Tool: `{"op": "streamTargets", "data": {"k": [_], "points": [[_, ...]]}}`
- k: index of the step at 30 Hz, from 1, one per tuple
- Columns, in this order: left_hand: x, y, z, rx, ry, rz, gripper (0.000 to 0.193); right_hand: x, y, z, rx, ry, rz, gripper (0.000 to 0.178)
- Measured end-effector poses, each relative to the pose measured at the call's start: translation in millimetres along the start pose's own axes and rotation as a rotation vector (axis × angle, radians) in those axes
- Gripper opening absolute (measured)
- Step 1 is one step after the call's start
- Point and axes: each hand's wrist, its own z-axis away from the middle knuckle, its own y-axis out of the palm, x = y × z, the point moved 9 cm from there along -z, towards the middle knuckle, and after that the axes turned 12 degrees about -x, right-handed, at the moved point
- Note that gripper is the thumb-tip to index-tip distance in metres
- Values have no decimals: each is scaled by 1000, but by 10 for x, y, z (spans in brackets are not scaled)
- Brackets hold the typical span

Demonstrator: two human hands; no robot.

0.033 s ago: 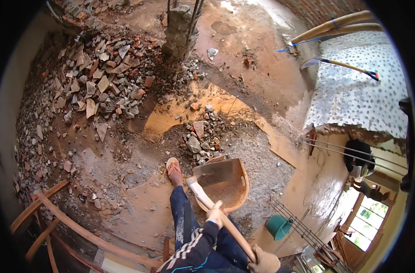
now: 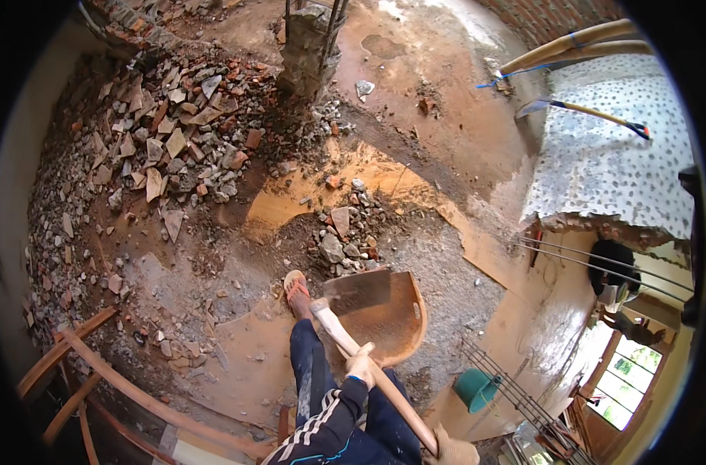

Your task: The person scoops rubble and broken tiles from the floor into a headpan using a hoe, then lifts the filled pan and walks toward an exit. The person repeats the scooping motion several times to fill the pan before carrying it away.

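A hoe with a long pale wooden handle point(image 2: 399, 404) slants across my legs. My left hand point(image 2: 360, 363) is closed round the handle at about its middle. Near the handle's lower end, my right hand point(image 2: 455, 449), in a knit glove, is wrapped round it at the bottom edge of the view. The flat, dark hoe blade point(image 2: 361, 291) is over the far left part of an orange-brown scoop-shaped pan point(image 2: 413, 329). Just beyond the blade lies a small heap of broken concrete and brick point(image 2: 345, 240).
A large rubble pile point(image 2: 163, 147) covers the left. A broken pillar point(image 2: 310, 50) stands ahead. My sandalled foot point(image 2: 296, 285) is beside the hoe head. A green bucket point(image 2: 475, 389) and rebar point(image 2: 508, 387) are at right; a shovel point(image 2: 593, 112) rests on the spotted surface. Curved wooden pieces point(image 2: 151, 399) lie lower left.
The hoe blade has shifted slightly away from me and to the left, toward the small heap. My left hand has moved a little left with the handle.
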Motion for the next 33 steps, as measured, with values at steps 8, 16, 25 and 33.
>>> {"op": "streamTargets", "data": {"k": [8,16,25,33], "points": [[-2178,1510,-366,288,564,8,39,211,163,-2098,-416,-142,-63,72],[-2844,2256,-778,-97,1087,-463,34,959,316,-3960,-508,-223,-468,56],[-1759,1538,-1216,-423,1172,-904,49,-300,1050,-2888,-318,-378,-466,37],[362,478,-928,-146,809,-746,25,-1302,1520,-1138,-238,-197,-433,40]]}}
